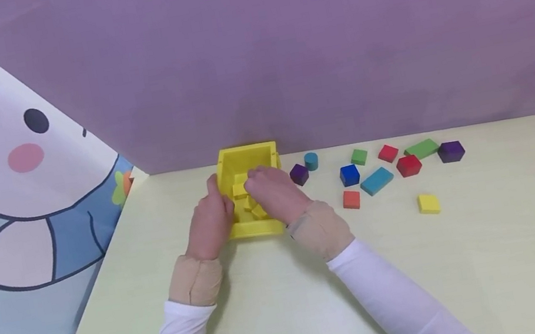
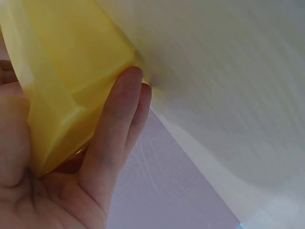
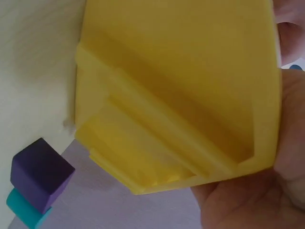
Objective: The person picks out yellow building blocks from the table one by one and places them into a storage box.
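Observation:
A yellow plastic bin [image 1: 258, 228] stands on the table near the back wall, with several yellow blocks [image 1: 240, 190] inside. My left hand [image 1: 208, 219] grips the bin's left wall, and in the left wrist view its fingers [image 2: 112, 124] lie against the outside of the bin [image 2: 71, 52]. My right hand [image 1: 277, 189] reaches over the right rim into the bin, fingers bent downward. In the right wrist view the bin wall [image 3: 181, 57] hides those fingertips, so whether they hold a block cannot be told. Only the palm of the right hand [image 3: 248, 202] shows there.
A purple cube [image 1: 299, 174] and a teal cylinder [image 1: 311, 161] lie just right of the bin. Further right are a blue cube [image 1: 349, 175], a blue slab [image 1: 377, 181], a yellow block [image 1: 428, 203] and several red, green and purple blocks. A purple backdrop [image 1: 332, 48] rises behind.

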Demonstrator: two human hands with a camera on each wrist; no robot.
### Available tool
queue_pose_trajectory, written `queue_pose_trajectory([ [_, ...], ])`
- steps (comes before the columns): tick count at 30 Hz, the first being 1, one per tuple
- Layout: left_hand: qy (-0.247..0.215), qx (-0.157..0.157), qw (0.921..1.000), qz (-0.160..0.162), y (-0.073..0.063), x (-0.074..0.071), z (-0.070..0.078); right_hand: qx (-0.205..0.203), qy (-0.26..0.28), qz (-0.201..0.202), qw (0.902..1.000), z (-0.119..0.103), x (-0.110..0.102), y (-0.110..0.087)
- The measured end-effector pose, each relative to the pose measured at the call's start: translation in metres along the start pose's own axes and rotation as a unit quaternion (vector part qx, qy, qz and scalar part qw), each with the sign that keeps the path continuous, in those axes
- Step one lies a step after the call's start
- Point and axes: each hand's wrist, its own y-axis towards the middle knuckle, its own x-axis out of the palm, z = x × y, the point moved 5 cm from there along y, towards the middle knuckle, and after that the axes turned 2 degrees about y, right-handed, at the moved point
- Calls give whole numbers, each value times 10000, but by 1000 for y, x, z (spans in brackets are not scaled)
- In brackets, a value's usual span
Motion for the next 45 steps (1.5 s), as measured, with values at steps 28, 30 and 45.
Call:
queue_pose_trajectory([
  [28,-98,153,9998,-30,1,3,16,348,-526,-359,9974,4,11,-6],
  [30,-73,154,9999,-8,1,2,15,253,-445,-193,9985,2,10,-8],
  [45,106,91,9999,45,-2,-2,3,-302,789,827,9930,-1,-21,-36],
])
